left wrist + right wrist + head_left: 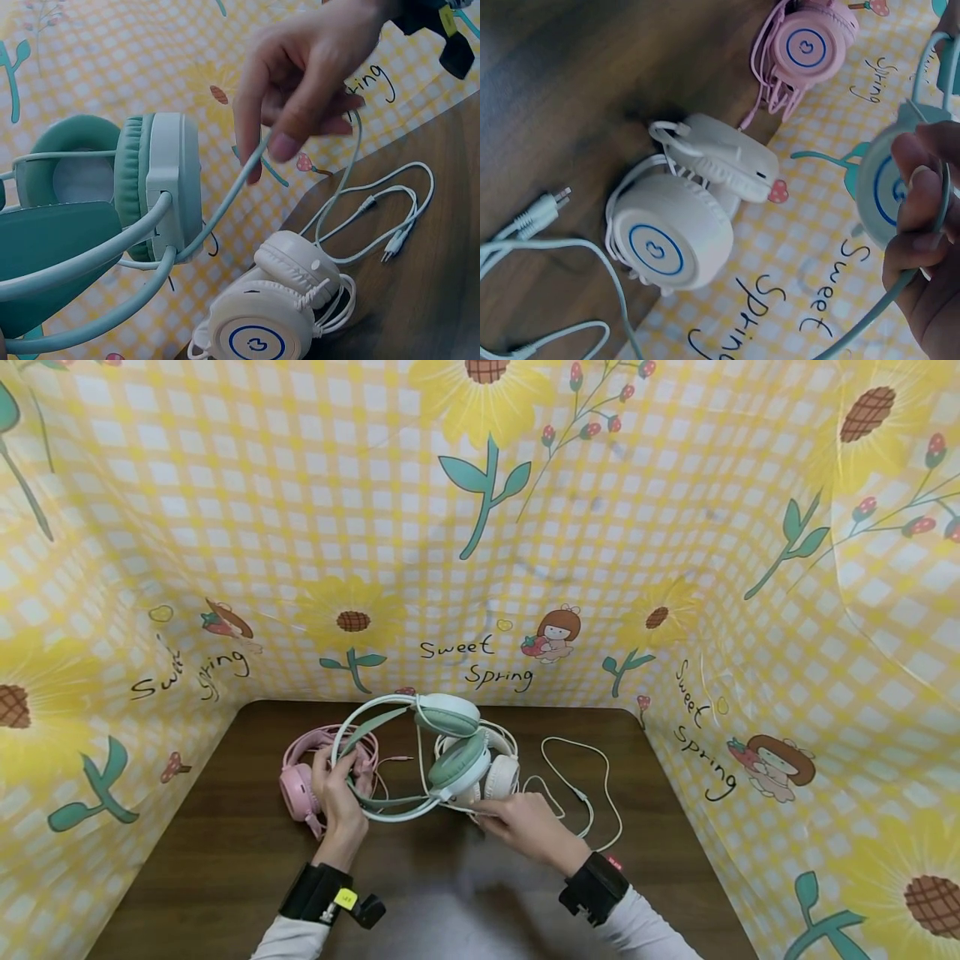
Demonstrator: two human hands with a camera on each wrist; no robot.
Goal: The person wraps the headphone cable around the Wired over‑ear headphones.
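Mint-green headphones point(459, 763) are held up above the table, ear cups to the right and headband to the left. My left hand point(341, 802) grips them by the headband. In the left wrist view, a pale green cable point(223, 208) runs out of the lower ear cup. My right hand point(534, 827) pinches this cable between thumb and index finger, close to the cup. Past the right hand the cable drops to the table, where its loops point(609, 777) lie at the right. In the right wrist view its jack plug point(546, 211) rests on the wood.
White headphones point(502, 775), their cord wrapped round them, lie behind the green ones. At the left, pink headphones point(299, 789) lie beside my left hand. A checked, flower-printed cloth point(390, 527) rises around the back and sides of the dark wooden table point(217, 860).
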